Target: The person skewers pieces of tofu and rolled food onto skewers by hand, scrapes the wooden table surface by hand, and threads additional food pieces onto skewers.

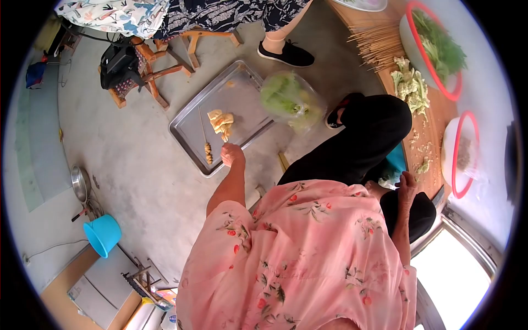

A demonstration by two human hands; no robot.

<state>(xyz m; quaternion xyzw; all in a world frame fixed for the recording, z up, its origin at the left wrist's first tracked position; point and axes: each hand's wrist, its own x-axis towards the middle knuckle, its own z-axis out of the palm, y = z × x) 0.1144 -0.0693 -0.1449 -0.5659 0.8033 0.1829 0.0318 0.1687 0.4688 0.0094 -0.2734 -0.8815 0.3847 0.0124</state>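
Over the near edge of a metal tray (190,118), my left hand (232,155) is closed round the lower end of a skewer of folded yellowish pieces (221,122). Just left of it in the tray lies another skewer with small brown pieces (208,153). My right hand (407,190) is beside the wooden table's edge, above my knee, its fingers curled; whether anything is between them cannot be made out. Closest to that hand on the table are pale vegetable scraps (423,165).
A clear bag of green leaves (286,99) overlaps the tray's right side. Bamboo sticks (377,44), cauliflower pieces (410,88) and two red-rimmed bowls (410,33) (448,148) stand at the right. Another person's shoe (287,54) is beyond the tray; a blue bucket (103,235) stands lower left.
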